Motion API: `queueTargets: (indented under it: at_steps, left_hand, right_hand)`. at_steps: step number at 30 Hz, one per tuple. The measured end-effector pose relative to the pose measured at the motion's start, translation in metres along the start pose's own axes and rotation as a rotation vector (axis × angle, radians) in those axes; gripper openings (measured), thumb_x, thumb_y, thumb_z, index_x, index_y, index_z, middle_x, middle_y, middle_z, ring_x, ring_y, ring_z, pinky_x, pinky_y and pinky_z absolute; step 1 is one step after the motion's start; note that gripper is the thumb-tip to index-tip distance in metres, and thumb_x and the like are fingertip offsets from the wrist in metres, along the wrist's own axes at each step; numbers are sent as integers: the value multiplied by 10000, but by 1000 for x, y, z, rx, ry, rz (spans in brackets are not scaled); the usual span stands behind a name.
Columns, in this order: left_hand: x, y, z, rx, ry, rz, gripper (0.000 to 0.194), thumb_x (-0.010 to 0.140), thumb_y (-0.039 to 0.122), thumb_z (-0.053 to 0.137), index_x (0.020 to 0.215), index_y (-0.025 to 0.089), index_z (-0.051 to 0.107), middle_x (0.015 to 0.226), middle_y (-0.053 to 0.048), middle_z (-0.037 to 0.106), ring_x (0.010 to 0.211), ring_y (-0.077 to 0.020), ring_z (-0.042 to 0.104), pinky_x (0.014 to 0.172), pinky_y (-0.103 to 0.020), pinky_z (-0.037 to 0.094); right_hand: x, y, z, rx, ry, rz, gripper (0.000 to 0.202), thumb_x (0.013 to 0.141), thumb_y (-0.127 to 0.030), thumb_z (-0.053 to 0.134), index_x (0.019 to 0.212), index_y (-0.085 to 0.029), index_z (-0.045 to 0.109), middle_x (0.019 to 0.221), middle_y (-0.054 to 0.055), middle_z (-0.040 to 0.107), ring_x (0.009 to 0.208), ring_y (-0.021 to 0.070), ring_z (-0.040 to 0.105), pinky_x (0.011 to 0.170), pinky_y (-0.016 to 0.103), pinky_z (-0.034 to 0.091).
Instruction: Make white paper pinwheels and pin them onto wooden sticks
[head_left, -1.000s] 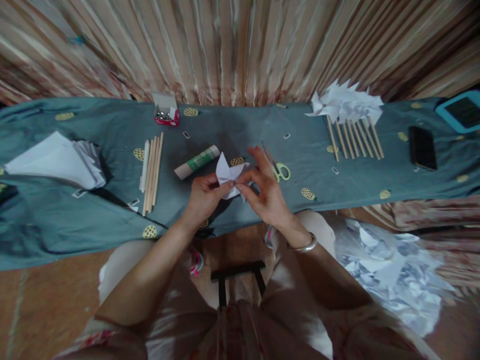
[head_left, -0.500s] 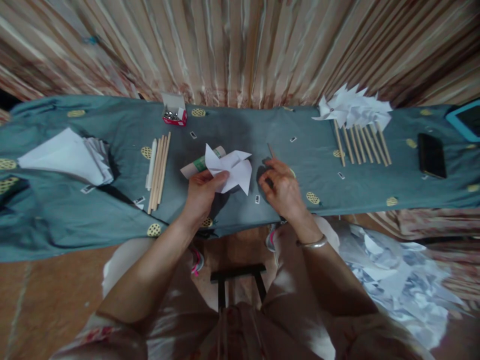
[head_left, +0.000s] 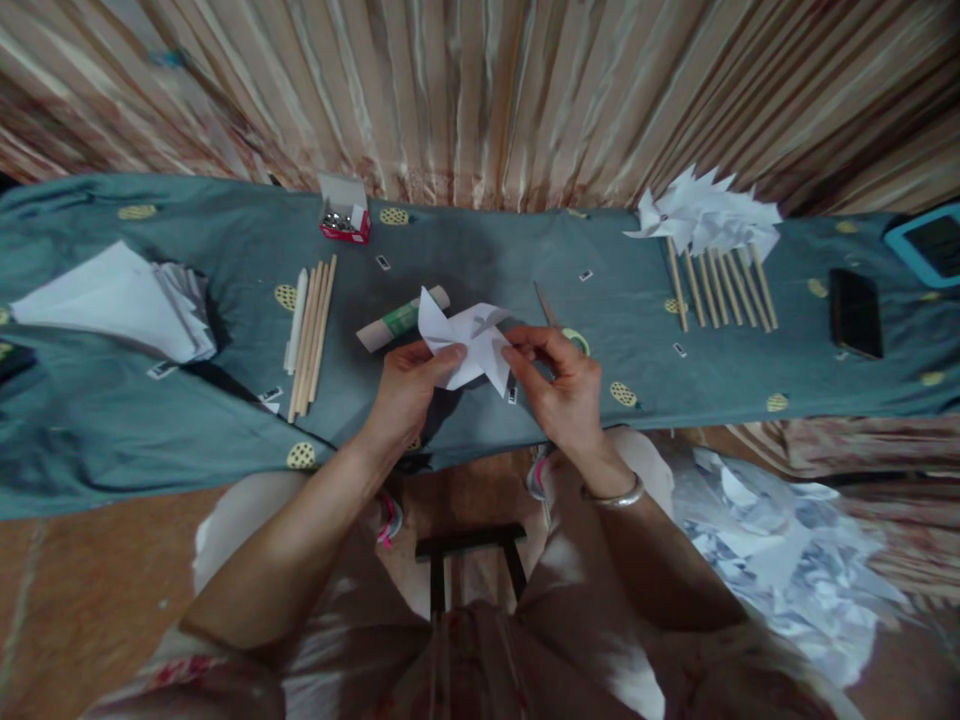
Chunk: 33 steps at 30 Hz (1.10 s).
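A white paper pinwheel (head_left: pixel 472 345) is held up above the cloth, its pointed blades folded in toward the middle. My left hand (head_left: pixel 409 395) pinches it from the left, thumb pressed near the centre. On the other side my right hand (head_left: pixel 559 385) has its thumb and fingers closed on the pinwheel's right edge. Just behind the pinwheel lies a glue stick (head_left: pixel 401 320) with a green label. Scissors (head_left: pixel 559 315) rest behind my right hand, partly hidden by it.
Wooden sticks (head_left: pixel 313 335) lie left, near a red box of pins (head_left: pixel 345 215) and stacked white paper (head_left: pixel 112 305). Finished pinwheels on sticks (head_left: pixel 709 220) are at the back right, with a phone (head_left: pixel 855 312) and a blue-framed tablet (head_left: pixel 930 245) beyond. Paper scraps (head_left: pixel 787 560) fill a bag below.
My right hand has moved left and closed on the pinwheel's right edge. The scissors' handle now shows. My left hand keeps its pinch.
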<state>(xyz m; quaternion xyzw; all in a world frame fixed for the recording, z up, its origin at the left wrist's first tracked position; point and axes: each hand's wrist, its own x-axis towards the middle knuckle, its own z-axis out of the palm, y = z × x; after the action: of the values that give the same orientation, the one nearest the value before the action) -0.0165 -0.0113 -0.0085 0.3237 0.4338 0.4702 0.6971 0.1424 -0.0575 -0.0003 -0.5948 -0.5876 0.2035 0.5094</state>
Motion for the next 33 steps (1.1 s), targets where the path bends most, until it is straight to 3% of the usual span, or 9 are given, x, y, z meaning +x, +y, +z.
queueTargets:
  at_steps: [7,15,33]
  left_hand:
    - [-1,-1,0,-5,-25,9,278,562,320,880,771,162,788,771,-34,769,699,-170,676,720,-282,532]
    - [-2,1,1,-18,-45,-7,281,556,326,893,764,170,788,787,-44,777,735,-187,698,739,-295,544]
    - [-3,-1,1,-8,-30,-15,253,575,322,865,773,183,792,794,-33,773,740,-171,676,744,-282,536]
  right_hand:
    - [1,-5,-5,-234,-34,-371,175,951,-177,555,1039,-223,700,1109,68,746,1030,205,690,936,415,544]
    - [-1,-4,0,-386,-13,-536,216,954,-112,539,1066,-176,712,1162,123,714,953,197,667,847,356,572]
    - [-5,-3,6,-576,-49,-575,316,971,-98,485,1196,-246,649,1297,87,627,918,169,614,845,346,553]
